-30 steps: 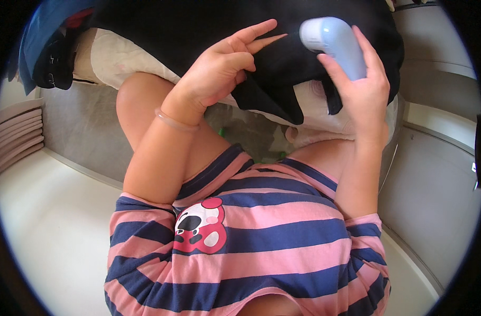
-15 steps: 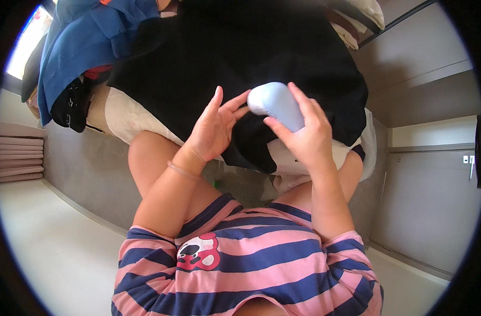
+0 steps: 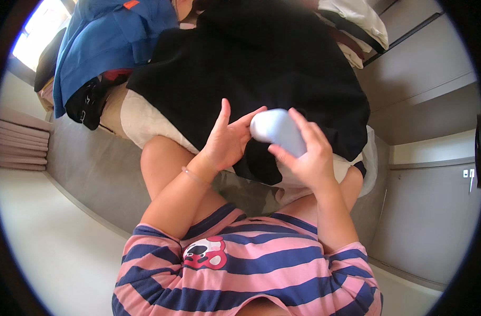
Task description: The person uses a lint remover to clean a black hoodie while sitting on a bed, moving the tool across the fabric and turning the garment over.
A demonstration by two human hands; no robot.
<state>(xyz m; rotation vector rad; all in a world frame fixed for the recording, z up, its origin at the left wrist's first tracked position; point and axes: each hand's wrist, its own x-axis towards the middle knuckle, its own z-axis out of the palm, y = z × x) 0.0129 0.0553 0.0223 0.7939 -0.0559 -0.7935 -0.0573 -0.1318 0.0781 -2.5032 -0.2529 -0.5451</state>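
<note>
My right hand [image 3: 314,163] is wrapped round the body of a pale blue device, which looks like a fabric shaver [image 3: 289,134]. Its rounded white head points left and is slightly blurred. My left hand [image 3: 227,142] has its palm turned up and inward, thumb raised and fingers stretched out. Its fingertips reach the white head; whether they touch it I cannot tell. Beneath both hands a large black garment [image 3: 251,63] lies spread out, its near end hanging down between my knees.
At the far left lies a blue garment [image 3: 111,39] among other clothes. Pale cloth [image 3: 145,118] shows under the black garment, and more folded cloth [image 3: 356,21] lies at the far right. Pinkish curtains [image 3: 22,142] hang at the left. A grey door [image 3: 430,216] stands at the right.
Both hands and the fabric shaver sit lower in the picture, as does the whole scene. The left hand remains stretched out by the shaver's head, and the right hand keeps its hold.
</note>
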